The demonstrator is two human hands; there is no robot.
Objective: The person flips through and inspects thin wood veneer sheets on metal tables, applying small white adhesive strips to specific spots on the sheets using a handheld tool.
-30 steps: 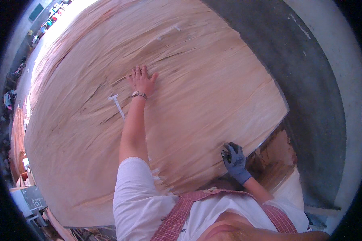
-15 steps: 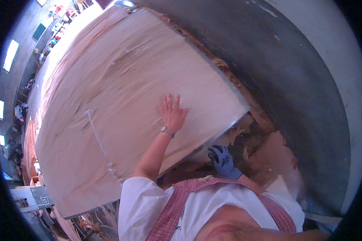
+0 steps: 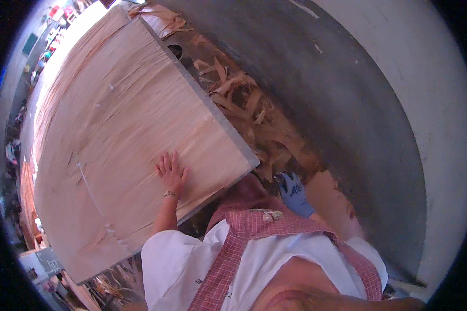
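My bare left hand [image 3: 172, 175], with a watch [image 3: 170, 194] at the wrist, lies flat on a broad stack of pale wood veneer [image 3: 135, 114], fingers spread. It rests near the stack's near right part. A thin white strip [image 3: 91, 189] runs over the top sheet, left of this hand. My right hand [image 3: 294, 193] wears a blue glove with dark fingertips. It hangs beside the checked apron [image 3: 254, 223], just off the stack's right corner, touching none of the veneer. Its fingers are loosely bent and apart, with nothing visible in them.
Torn veneer scraps [image 3: 254, 103] lie along the stack's right edge, with a round dark opening [image 3: 175, 51] farther up. Beyond them curves a dark grey surface [image 3: 316, 93]. A blue-grey metal part [image 3: 49, 262] stands at the stack's near left corner.
The stack and my left hand now appear farther left and lower in view. More scraps show beside the stack. My left hand remains flat on the veneer; my right stays at my side.
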